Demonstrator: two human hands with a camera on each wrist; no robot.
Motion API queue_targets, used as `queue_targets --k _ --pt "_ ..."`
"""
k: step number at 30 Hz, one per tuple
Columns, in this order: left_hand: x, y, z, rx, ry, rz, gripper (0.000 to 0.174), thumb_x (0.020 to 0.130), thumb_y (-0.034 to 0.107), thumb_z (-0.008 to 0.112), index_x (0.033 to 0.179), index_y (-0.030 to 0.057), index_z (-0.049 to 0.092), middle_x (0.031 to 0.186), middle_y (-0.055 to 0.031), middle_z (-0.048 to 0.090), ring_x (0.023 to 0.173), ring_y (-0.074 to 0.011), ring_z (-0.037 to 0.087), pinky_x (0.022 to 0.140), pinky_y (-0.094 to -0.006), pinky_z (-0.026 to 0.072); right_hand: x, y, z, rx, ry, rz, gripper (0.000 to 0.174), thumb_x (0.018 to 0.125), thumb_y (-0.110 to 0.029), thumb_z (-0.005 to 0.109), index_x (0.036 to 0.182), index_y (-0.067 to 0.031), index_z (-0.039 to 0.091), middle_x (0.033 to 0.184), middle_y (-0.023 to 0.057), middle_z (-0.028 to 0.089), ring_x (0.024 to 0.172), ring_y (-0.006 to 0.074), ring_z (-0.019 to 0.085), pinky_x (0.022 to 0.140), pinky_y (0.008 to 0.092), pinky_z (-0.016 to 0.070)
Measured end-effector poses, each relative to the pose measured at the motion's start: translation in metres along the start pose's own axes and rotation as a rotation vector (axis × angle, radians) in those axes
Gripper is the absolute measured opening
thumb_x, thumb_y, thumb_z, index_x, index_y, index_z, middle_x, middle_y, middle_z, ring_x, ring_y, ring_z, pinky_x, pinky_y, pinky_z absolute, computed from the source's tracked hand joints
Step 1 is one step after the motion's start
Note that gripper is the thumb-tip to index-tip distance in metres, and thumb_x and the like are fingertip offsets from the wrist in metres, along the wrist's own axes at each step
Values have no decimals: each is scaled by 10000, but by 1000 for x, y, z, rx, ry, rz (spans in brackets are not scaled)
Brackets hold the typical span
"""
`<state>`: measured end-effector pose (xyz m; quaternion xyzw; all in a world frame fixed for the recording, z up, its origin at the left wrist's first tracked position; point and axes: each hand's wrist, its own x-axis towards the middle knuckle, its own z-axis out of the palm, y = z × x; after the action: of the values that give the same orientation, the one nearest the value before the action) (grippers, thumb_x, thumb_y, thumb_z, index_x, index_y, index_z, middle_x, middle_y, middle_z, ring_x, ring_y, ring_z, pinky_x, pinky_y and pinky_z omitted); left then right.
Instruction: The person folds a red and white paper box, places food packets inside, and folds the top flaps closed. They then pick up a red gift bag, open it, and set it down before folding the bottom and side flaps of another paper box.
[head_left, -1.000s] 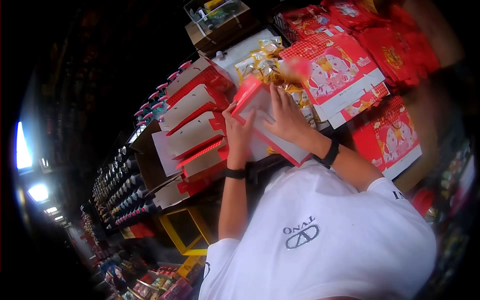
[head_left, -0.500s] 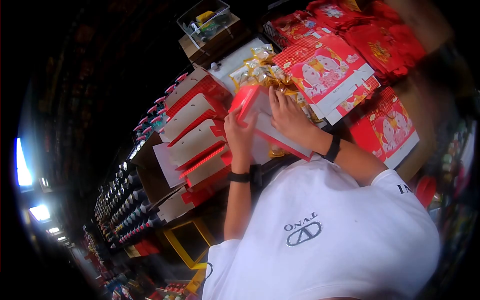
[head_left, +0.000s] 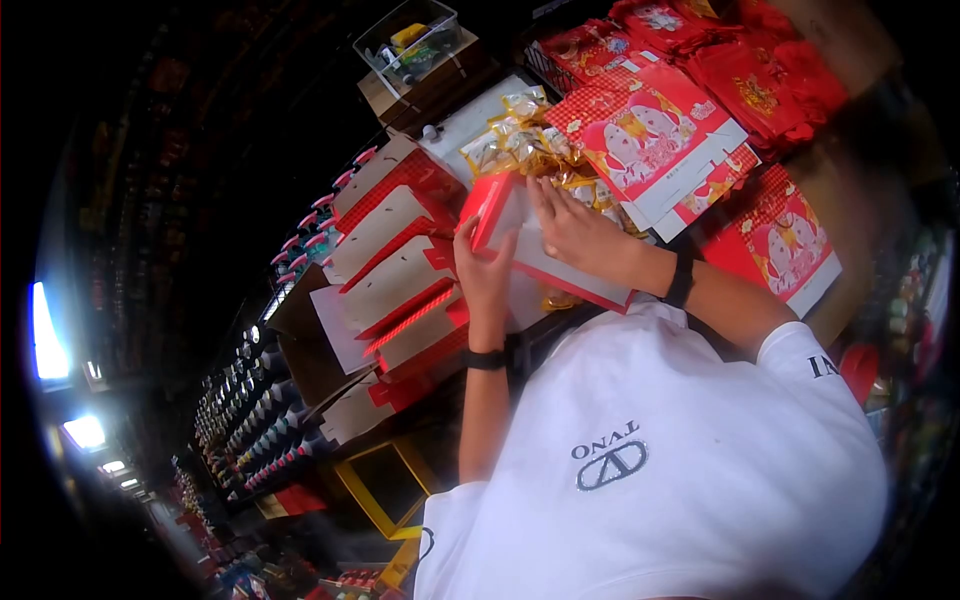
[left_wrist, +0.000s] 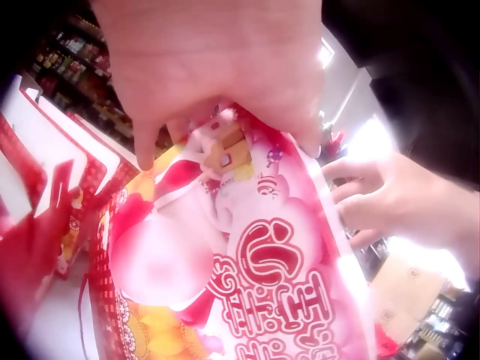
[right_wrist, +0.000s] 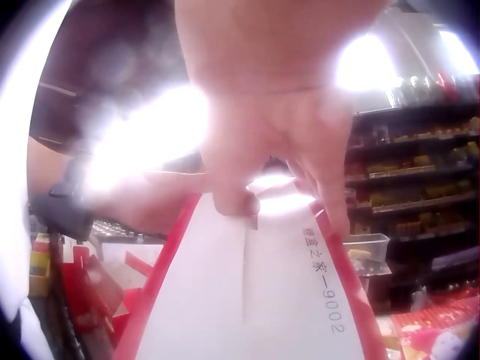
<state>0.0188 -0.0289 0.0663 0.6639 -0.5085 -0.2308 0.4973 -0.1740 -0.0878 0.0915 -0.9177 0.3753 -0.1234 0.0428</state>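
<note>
Both hands are on a red and white cardboard box [head_left: 575, 281], tilted in front of the white shirt. My left hand [head_left: 484, 278] grips its left end, thumb apart from the fingers; in the left wrist view its printed pink face [left_wrist: 255, 225] lies below that hand. On the white flaps [right_wrist: 244, 292], which meet at a lengthwise seam, my right hand [head_left: 588, 238] holds the box near its far end. In the right wrist view the thumb [right_wrist: 234, 201] lies at the seam and the fingers reach over the right edge. The box's inside is hidden.
Several part-folded red boxes [head_left: 395, 265] stand in a row to the left. Behind the box lie gold-wrapped packets [head_left: 520, 145]. Flat printed cartons [head_left: 650, 150] and red bags [head_left: 755, 90] are stacked to the right. A clear plastic bin [head_left: 408, 45] stands at the back.
The head view has shifted slightly. My right hand has slid a little along the white flaps, its fingertips now nearer the box's left end. My left hand keeps its grip.
</note>
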Motion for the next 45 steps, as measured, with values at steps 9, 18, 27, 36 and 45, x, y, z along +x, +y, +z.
queue_targets --k 9,18,27,36,45 --pt "-10 21 5 190 8 130 713 786 210 941 1369 11 582 1335 -154 586 1266 -308 577 1111 -402 456 -9 11 0 207 38 -76 895 886 -149 748 1552 175 246 1482 419 450 1420 511 480 1169 470 456" --pt "-29 40 4 486 146 251 532 807 185 904 1279 124 667 1357 -131 596 1356 -351 475 1148 -452 388 -9 10 3 305 64 -84 871 888 -145 723 1543 186 253 1479 389 473 1405 504 496 1168 482 452" --pt "-31 44 2 608 59 338 143 886 169 828 1026 163 795 1410 -80 623 1369 -350 466 1157 -463 374 -7 10 -4 249 -9 -85 801 900 -99 609 1559 166 240 1580 384 376 1489 458 418 1217 451 402" --pt "-22 42 -7 571 -47 396 155 843 112 831 988 150 789 1427 -94 604 1388 -376 438 1155 -492 364 -9 11 -5 280 -31 -89 811 884 -83 605 1560 175 238 1582 387 375 1492 453 419 1223 446 395" --pt "-16 43 -15 546 -208 439 136 858 119 829 981 125 770 1482 -78 569 1401 -367 437 1156 -501 367 -17 12 -1 154 146 -178 763 877 -127 658 1496 201 356 1463 360 509 1303 458 579 1180 515 418"
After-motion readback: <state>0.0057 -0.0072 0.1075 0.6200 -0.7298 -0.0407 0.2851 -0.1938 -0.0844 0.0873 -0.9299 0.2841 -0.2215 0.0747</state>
